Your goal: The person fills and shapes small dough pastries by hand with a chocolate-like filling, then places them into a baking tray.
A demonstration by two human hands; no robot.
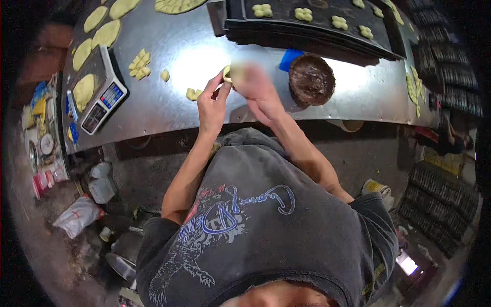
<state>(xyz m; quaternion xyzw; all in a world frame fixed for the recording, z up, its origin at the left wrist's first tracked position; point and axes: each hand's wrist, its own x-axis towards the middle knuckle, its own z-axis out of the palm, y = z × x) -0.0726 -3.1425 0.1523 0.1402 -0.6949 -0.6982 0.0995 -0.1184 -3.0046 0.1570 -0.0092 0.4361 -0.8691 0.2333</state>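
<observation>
Over steel table (194,56), left hand (212,102) & right hand (255,84) both grip dough piece (226,73), nr brown bowl (312,79).

Dough piece (226,73) between left hand (212,102), right hand (255,84)

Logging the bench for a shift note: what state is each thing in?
left hand, grip shut on the dough piece
right hand, blurred, against the dough piece
scale, dough disc on its pan
bowl, filled with dark paste
baking tray, partly set with shaped dough
</observation>
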